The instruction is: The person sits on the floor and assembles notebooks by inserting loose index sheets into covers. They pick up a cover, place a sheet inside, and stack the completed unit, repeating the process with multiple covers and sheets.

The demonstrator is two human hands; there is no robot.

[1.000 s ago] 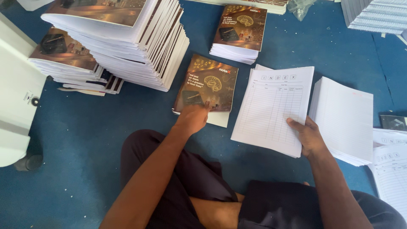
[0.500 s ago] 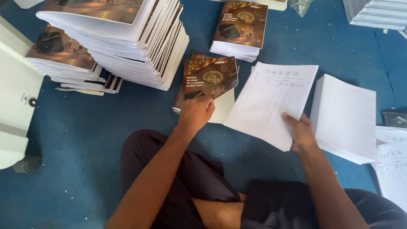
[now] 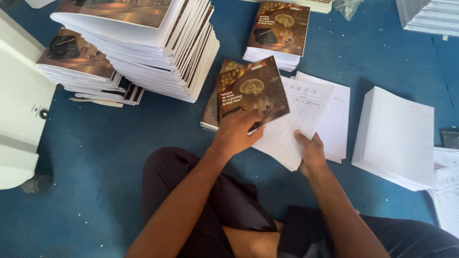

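The left hand [image 3: 235, 134] pinches the lower edge of a dark printed cover sheet [image 3: 252, 89], holding it tilted up above a small pile of the same covers [image 3: 211, 113] on the blue floor [image 3: 95, 153], while the right hand [image 3: 311, 152] grips the near edge of a bundle of ruled white pages [image 3: 299, 119], fingers curled over it and thumb on top. The cover overlaps the left corner of that bundle; a tall leaning stack of finished notebooks [image 3: 153, 43] stands to the left, a shorter stack [image 3: 279, 31] lies beyond, and a thick block of blank pages [image 3: 397, 136] sits just right of the bundle
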